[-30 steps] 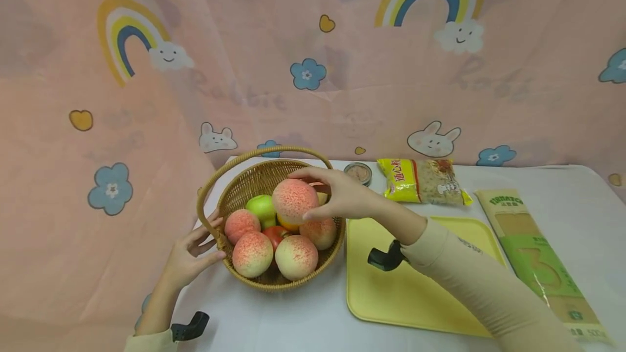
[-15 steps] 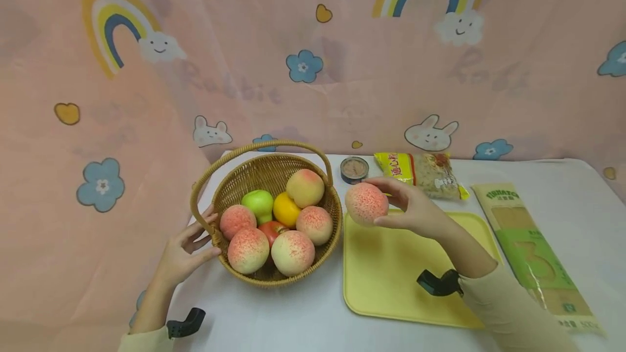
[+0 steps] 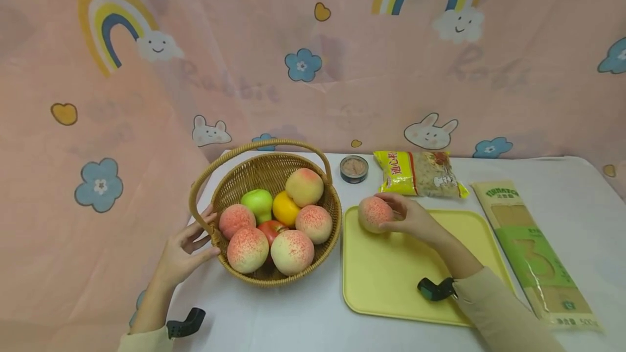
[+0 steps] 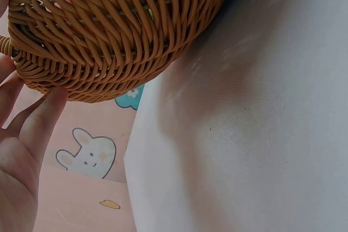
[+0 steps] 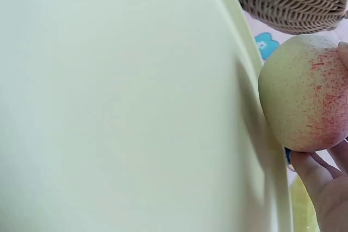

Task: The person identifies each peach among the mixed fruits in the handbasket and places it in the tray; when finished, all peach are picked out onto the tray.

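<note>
Pink cartoon-printed cloth (image 3: 235, 42) backs a white-topped table (image 3: 274, 319) where, right of the frame's centre, the right hand (image 3: 413, 219) grips a round pink-and-cream peach (image 3: 375, 214) at a flat yellow tray (image 3: 391, 276), seemingly the only fruit out, while the left hand (image 3: 178, 259), fingers spread, touches the brown wicker basket (image 3: 254, 173) holding eight others.

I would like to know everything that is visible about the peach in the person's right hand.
The peach is round and pale yellow-cream, with pinkish-red speckles concentrated on one side; its surface looks matte. It appears whole, and no stem or leaf shows. The right hand holds it from the right, at the far left corner of the yellow tray. Whether it touches the tray, I cannot tell.
</note>
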`<act>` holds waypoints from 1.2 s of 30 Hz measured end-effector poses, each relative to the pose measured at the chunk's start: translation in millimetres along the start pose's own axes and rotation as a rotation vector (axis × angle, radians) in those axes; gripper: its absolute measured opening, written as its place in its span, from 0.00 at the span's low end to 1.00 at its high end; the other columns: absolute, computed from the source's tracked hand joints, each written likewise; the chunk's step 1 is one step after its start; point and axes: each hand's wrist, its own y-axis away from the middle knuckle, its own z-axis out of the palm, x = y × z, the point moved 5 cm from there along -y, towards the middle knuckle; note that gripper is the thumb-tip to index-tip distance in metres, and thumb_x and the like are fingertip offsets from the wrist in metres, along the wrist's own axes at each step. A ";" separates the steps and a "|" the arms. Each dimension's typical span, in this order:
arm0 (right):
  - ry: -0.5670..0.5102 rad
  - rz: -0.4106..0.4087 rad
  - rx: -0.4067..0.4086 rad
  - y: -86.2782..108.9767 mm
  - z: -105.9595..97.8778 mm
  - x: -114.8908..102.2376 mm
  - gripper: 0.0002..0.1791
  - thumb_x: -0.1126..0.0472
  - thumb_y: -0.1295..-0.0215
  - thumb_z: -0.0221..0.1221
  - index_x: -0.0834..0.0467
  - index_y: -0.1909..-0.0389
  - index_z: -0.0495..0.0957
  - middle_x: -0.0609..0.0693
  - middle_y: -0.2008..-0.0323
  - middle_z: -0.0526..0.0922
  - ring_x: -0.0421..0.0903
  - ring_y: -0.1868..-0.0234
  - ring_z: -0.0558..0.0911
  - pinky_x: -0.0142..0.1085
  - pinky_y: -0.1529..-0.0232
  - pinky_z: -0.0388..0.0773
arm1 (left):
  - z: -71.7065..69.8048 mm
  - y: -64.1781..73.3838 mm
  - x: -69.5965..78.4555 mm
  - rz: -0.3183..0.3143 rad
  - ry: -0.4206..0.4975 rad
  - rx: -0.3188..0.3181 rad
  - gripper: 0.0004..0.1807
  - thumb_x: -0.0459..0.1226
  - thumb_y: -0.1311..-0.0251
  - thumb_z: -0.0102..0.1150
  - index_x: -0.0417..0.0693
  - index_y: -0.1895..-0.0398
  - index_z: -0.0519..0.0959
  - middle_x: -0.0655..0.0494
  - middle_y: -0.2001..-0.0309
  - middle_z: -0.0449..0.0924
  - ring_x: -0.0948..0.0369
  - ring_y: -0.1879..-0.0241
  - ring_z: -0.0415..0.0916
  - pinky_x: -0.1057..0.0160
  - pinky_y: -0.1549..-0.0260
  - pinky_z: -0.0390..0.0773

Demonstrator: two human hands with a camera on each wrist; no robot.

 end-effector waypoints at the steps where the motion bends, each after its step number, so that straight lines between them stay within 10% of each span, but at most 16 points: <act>1: -0.001 0.002 -0.007 -1.5 0.7 1.5 0.40 0.59 0.44 0.67 0.62 0.33 0.60 0.61 0.33 0.65 0.61 0.31 0.61 0.51 0.34 0.61 | -0.2 0.2 -0.5 -0.001 0.002 0.001 0.35 0.15 0.56 0.62 0.22 0.40 0.65 0.31 0.30 0.53 0.69 0.36 0.66 0.73 0.47 0.74; 23: 0.042 0.020 -0.109 -4.1 -1.9 11.2 0.45 0.57 0.41 0.65 0.65 0.29 0.51 0.64 0.29 0.55 0.64 0.28 0.54 0.55 0.31 0.53 | 5.6 1.6 -6.9 0.013 0.031 -0.009 0.35 0.15 0.54 0.61 0.21 0.39 0.64 0.28 0.31 0.52 0.67 0.36 0.66 0.72 0.47 0.74; 36: 0.127 -0.226 -0.061 -2.3 -2.7 -54.5 0.39 0.65 0.40 0.63 0.66 0.30 0.55 0.64 0.30 0.58 0.63 0.30 0.57 0.49 0.32 0.55 | 0.8 0.1 -2.8 0.016 0.004 -0.005 0.34 0.16 0.54 0.62 0.23 0.39 0.64 0.30 0.31 0.53 0.68 0.36 0.66 0.72 0.48 0.75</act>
